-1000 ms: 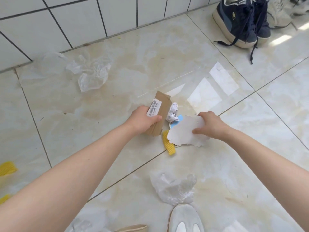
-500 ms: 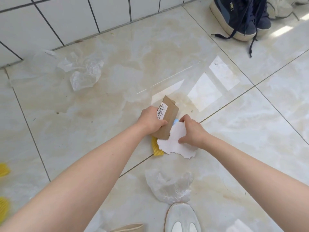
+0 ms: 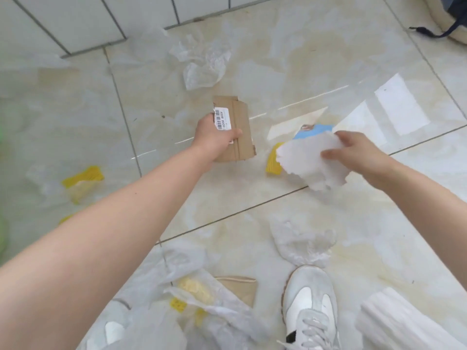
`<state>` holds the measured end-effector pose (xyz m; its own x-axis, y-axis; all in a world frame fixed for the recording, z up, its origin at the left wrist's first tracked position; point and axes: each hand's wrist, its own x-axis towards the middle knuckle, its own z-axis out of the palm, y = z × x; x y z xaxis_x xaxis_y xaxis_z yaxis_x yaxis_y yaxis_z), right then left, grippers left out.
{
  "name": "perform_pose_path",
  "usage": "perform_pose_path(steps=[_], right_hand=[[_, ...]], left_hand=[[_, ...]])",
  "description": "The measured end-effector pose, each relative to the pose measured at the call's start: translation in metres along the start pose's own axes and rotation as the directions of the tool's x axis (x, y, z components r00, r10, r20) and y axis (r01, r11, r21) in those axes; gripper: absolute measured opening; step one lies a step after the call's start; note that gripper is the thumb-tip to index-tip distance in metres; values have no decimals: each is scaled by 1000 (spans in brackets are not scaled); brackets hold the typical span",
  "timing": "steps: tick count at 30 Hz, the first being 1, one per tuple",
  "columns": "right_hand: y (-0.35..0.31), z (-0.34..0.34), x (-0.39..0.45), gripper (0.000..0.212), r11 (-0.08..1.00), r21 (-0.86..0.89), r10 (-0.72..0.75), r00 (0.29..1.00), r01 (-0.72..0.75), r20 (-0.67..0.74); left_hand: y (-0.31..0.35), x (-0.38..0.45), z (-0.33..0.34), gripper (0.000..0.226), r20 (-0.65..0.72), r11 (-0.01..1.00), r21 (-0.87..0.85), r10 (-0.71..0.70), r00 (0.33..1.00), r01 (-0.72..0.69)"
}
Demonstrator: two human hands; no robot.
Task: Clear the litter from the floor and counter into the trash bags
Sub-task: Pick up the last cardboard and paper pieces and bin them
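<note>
At the far left of the floor (image 3: 316, 218) lie yellow scraps (image 3: 84, 176) under thin clear film; half a second ago only their edges showed at the frame's left border, so the view has swung leftward and back. Near the wall tiles (image 3: 75, 18) at the floor's far edge sits a crumpled clear plastic wrapper (image 3: 202, 64), unmoved on its tile.

The left hand (image 3: 214, 140) grips the brown cardboard piece (image 3: 235, 130), thumb curled over its front beside the barcode label (image 3: 222, 119). Earlier the cardboard overlapped the white paper; now it is held well apart from it, lifted clear to the left.

Low in the view, a clear bag (image 3: 202, 306) with yellow contents and a tan piece (image 3: 242, 286) lie by the white shoe (image 3: 309, 301); more of them shows than before. Another crumpled clear wrapper (image 3: 300, 238) lies just beyond the shoe's toe.

A yellow strip (image 3: 273, 162) rests on the floor by a tile joint, touching the torn white paper (image 3: 310, 160). The right hand (image 3: 358, 152) pinches that paper, fingers (image 3: 346, 136) curled on top and thumb beneath; a blue printed scrap (image 3: 313, 130) peeks from behind it. Before, this hand pressed the paper nearly flat; now the paper looks raised. The dark blue sneaker (image 3: 454, 11) has slid almost out of the top right corner.
</note>
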<state>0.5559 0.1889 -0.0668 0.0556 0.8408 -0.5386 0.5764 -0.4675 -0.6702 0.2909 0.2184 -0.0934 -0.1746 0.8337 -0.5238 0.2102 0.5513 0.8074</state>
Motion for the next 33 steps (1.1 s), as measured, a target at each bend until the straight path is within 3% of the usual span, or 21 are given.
perform_pose_path(steps=[5,11,14,18,21,24,27,31,33], right_hand=[[-36,38,-20,23,996,54,-69,995,65,69],[-65,97,-55,6,972,-116,-168,948,206,270],[-71,115,-75,14,921,-253,-155,874,296,460],[-65,124,-94,13,774,-492,63,724,400,687],[-51,136,-108,11,679,-556,185,621,479,762],[-32,150,-122,21,606,-608,254,599,513,759],[-15,164,-135,19,670,-583,264,585,460,767],[-9,172,-137,32,700,-555,110,701,449,705],[-8,170,-134,26,735,-529,107,698,424,708]], left_hand=[[-34,-32,-66,26,-39,990,-106,-95,995,90],[-70,-85,-127,24,-49,977,-164,-148,988,138],[-90,-114,-149,25,-11,970,-181,-169,986,164],[-116,-153,-163,21,7,959,-202,-200,980,197],[-132,-178,-163,25,27,950,-204,-235,972,236],[-148,-199,-156,25,77,940,-194,-271,960,281],[-157,-209,-146,31,141,937,-144,-298,944,317],[-160,-211,-141,33,151,934,-163,-295,944,318],[-160,-210,-143,31,153,933,-172,-291,945,315]])
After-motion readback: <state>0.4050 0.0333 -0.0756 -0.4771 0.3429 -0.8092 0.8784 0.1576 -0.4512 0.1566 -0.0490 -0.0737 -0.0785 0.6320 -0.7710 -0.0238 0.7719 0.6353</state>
